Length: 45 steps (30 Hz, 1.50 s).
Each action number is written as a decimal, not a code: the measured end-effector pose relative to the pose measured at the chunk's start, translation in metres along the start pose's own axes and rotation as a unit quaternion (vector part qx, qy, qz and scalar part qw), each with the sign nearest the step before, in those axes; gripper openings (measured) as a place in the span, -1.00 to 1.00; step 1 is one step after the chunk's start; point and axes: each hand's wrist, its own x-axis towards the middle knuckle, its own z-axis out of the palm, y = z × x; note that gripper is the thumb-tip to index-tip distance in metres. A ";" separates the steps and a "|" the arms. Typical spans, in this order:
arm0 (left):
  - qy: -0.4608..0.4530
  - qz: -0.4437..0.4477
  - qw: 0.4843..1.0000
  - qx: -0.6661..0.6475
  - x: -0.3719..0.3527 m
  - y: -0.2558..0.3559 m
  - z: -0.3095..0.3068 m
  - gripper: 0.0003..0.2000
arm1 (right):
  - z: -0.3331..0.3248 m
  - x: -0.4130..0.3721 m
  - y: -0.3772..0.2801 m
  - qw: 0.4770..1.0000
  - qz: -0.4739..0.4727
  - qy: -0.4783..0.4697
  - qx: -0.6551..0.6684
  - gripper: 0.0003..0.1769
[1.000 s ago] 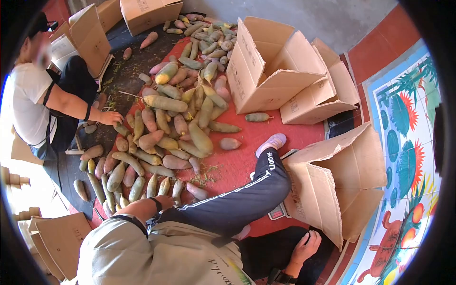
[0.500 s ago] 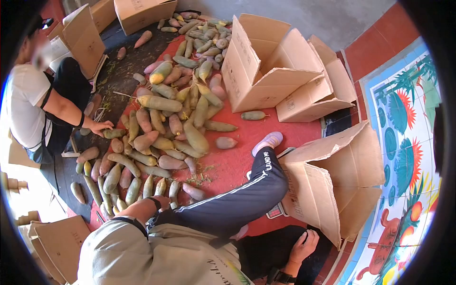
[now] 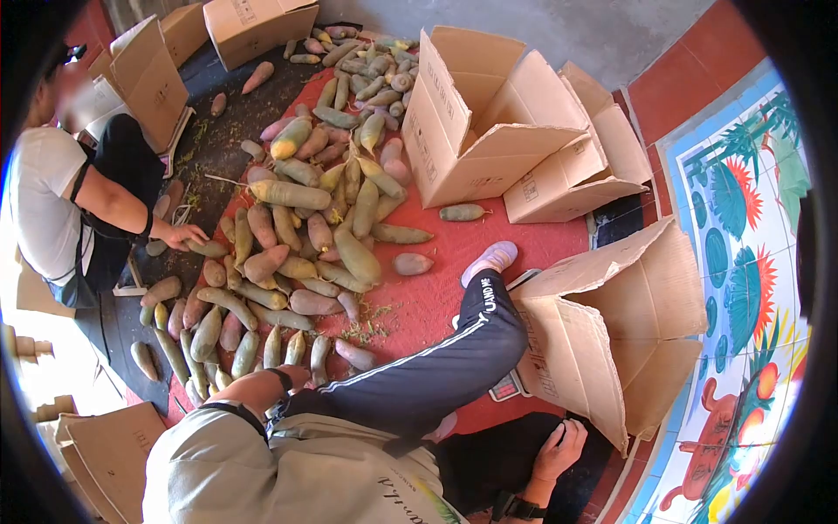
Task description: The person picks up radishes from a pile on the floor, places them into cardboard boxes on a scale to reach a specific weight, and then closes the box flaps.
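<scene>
Green and pinkish radishes point(image 3: 358, 253) lie in a wide heap on the red mat point(image 3: 454, 306). My left hand point(image 3: 295, 376), below a dark wristband, is low beside a row of radishes at the near edge; its fingers are hidden, so a hold cannot be made out. My right hand point(image 3: 560, 450) rests at my dark-clad knee at the lower right. Its fingers are curled round something dark that I cannot make out. One radish point(image 3: 464, 212) and a pinkish one point(image 3: 412, 264) lie apart to the right of the heap.
At the left, another person point(image 3: 109, 196) crouches with a hand on a radish point(image 3: 208, 248). Open cardboard boxes stand at the upper right point(image 3: 445, 131) and right point(image 3: 559, 349). More boxes point(image 3: 257, 26) are at the back. A scale point(image 3: 506, 387) shows under the right box.
The whole view has shifted slightly. My left hand has moved a little down and left, while my right hand stays at my knee. The other person's hand still touches a radish.
</scene>
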 end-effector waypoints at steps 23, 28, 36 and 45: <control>0.189 -0.074 0.979 -0.017 -0.092 0.035 -0.182 -0.57 | 0.005 -0.006 0.007 0.999 0.001 0.044 0.018 -0.91; 0.335 -0.116 0.935 -0.027 -0.098 0.037 -0.218 -0.51 | 0.004 -0.006 0.008 0.998 0.004 0.050 0.025 -0.90; 0.617 -0.032 0.759 -0.207 -0.132 0.068 -0.270 -0.61 | 0.001 -0.008 0.007 0.998 -0.001 0.061 0.024 -0.90; 0.454 0.246 0.594 -0.617 -0.189 0.140 -0.313 -0.73 | -0.030 0.022 -0.041 0.990 -0.013 0.067 0.121 -0.87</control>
